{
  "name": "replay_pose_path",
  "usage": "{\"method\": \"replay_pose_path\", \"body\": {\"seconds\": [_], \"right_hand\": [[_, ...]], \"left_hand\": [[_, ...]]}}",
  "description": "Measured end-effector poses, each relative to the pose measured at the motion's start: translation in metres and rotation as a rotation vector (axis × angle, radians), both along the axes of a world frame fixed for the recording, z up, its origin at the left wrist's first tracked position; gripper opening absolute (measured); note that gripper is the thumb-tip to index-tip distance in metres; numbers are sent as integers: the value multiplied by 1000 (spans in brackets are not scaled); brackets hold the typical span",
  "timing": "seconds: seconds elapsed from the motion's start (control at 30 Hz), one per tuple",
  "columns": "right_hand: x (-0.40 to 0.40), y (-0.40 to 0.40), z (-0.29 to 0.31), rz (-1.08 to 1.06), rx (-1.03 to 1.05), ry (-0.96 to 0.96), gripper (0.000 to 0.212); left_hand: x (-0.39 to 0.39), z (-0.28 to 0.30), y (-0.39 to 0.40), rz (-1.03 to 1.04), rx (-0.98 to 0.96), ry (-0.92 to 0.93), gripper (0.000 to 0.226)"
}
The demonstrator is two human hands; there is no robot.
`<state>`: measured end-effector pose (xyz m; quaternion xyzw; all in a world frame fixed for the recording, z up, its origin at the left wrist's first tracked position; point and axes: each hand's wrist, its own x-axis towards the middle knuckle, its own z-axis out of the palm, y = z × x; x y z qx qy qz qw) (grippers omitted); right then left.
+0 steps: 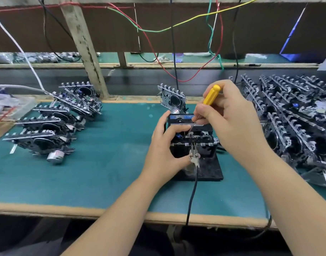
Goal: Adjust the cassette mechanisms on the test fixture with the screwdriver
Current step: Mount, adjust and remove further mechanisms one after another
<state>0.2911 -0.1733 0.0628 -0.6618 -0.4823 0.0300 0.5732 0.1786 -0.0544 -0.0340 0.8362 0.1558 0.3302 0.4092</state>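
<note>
A: Where is the screwdriver [211,95]?

B: The right hand [230,115] pinches it. The yellow handle sticks up between thumb and fingers, and the thin shaft slants down and to the left, its tip down among the metal parts on top of the cassette mechanism [193,137].

A: And that mechanism sits where?

B: On the test fixture [210,170], a black base plate on the green mat [112,163], near the middle of the bench. A blue-labelled block stands just behind the mechanism.

A: What does the left hand [166,150] do?

B: It grips the left side of the mechanism, fingers curled around the back and top, thumb at the front. Just beside the thumb, 2 metal clips [194,155] hang from the front edge, with a dark cable [192,193] running from them toward the near edge of the bench.

A: Other mechanisms?

B: A stack [53,122] lies on the mat well to the left, a large pile [297,115] crowds the right side, and 1 more [173,98] stands upright just behind the fixture. Red, green, yellow and black wires [177,26] hang across the back wall.
</note>
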Motion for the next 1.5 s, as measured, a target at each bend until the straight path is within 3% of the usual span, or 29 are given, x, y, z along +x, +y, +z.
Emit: {"method": "replay_pose_path", "body": {"seconds": [0.4, 0.6, 0.9, 1.1, 1.5], "right_hand": [[1, 4, 2, -54, -42, -76, 16], [-1, 13, 3, -78, -19, -187, 42], [2, 18, 6, -84, -76, -256, 32], [5, 14, 2, -97, -35, -183, 27], [-1, 15, 0, -186, -13, -181, 29]], "left_hand": [[0, -2, 1, -1, 16, -3, 69], [1, -3, 2, 8, 21, 22, 65], [1, -3, 2, 8, 36, 38, 64], [1, -4, 1, 4, 25, 19, 70], [1, -3, 1, 4, 31, 5, 72]]}}
